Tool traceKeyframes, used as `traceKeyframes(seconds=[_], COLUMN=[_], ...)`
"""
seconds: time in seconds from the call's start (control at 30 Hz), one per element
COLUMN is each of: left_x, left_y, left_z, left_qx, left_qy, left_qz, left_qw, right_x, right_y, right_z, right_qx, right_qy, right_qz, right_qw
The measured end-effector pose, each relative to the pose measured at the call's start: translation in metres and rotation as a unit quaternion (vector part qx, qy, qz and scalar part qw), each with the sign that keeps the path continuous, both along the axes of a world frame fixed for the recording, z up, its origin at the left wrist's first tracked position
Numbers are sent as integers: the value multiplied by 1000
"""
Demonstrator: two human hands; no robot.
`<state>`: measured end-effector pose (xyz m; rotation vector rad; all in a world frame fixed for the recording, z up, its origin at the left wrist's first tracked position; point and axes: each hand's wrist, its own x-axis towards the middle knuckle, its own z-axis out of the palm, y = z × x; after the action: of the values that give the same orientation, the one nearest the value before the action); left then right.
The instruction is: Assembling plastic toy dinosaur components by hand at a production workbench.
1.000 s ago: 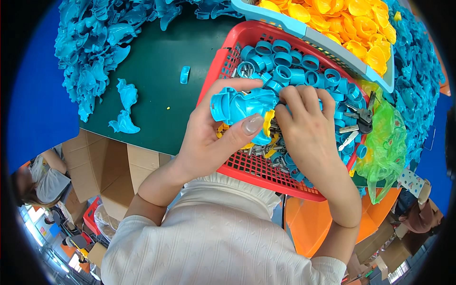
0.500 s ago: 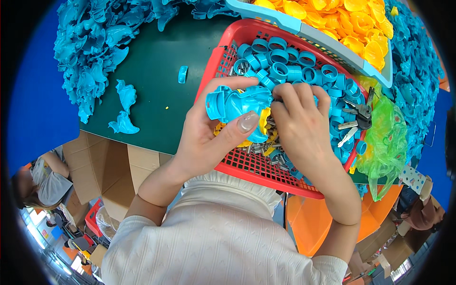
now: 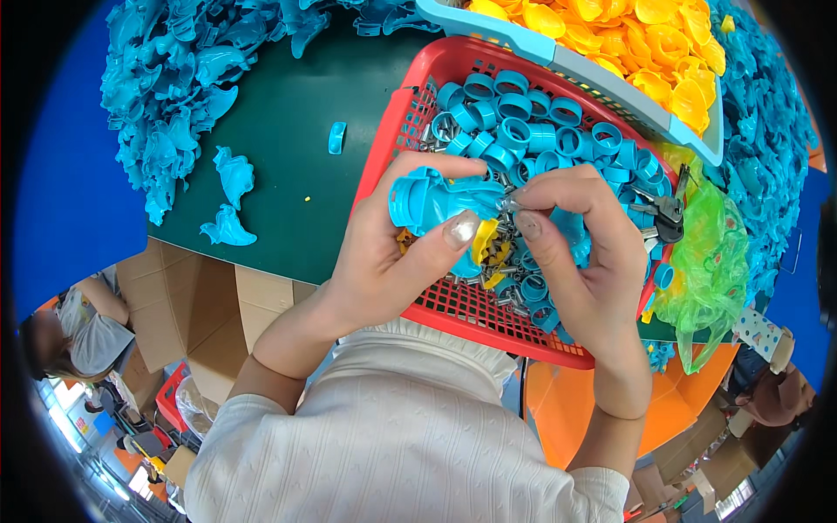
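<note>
My left hand [image 3: 370, 253] grips a glossy blue moulded plastic part [image 3: 429, 199] over the red basket, thumb on its near side. A small shiny metal piece [image 3: 507, 205], perhaps a pin, is pinched between the thumb and forefinger of my right hand [image 3: 597, 261]. It meets the right end of the blue part; whether it sits inside cannot be seen. Just under the part shows a yellow plastic piece [image 3: 484, 239]. Blue plastic rings [image 3: 513, 133] and small metal pieces [image 3: 471, 292] fill the red basket [image 3: 391, 131] below both hands.
Behind stands a light-blue basket [image 3: 641, 98] of yellow shells [image 3: 663, 44]. Heaps of blue parts [image 3: 166, 105] lie left and right. Keys [image 3: 668, 218] and a green plastic bag [image 3: 711, 253] rest at the basket's right. A loose ring [image 3: 336, 138] lies on the dark green tabletop [image 3: 288, 183].
My right hand has come up out of the basket with a small metal piece and turned toward the blue part's right end. The left hand has tilted the part slightly.
</note>
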<state>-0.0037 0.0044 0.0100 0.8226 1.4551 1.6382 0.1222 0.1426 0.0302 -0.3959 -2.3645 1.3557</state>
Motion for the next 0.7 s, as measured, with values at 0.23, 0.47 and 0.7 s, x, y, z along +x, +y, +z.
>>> traceKeyframes(seconds=[0.23,0.47,0.7], left_x=[-1,2,3], left_y=[-1,1,-2], left_z=[-2,0,4], left_qx=[-7,6,-4], left_qy=[-6,-52,-86], left_qz=[0,6,13], left_qw=[1000,999,996], right_x=[-1,0,-5], right_y=[2,-2,-9], right_z=[-1,-4,-11], right_qx=[21,12,-73], right_qy=[33,32,81], right_qz=[7,8,52], right_qw=[999,999,993])
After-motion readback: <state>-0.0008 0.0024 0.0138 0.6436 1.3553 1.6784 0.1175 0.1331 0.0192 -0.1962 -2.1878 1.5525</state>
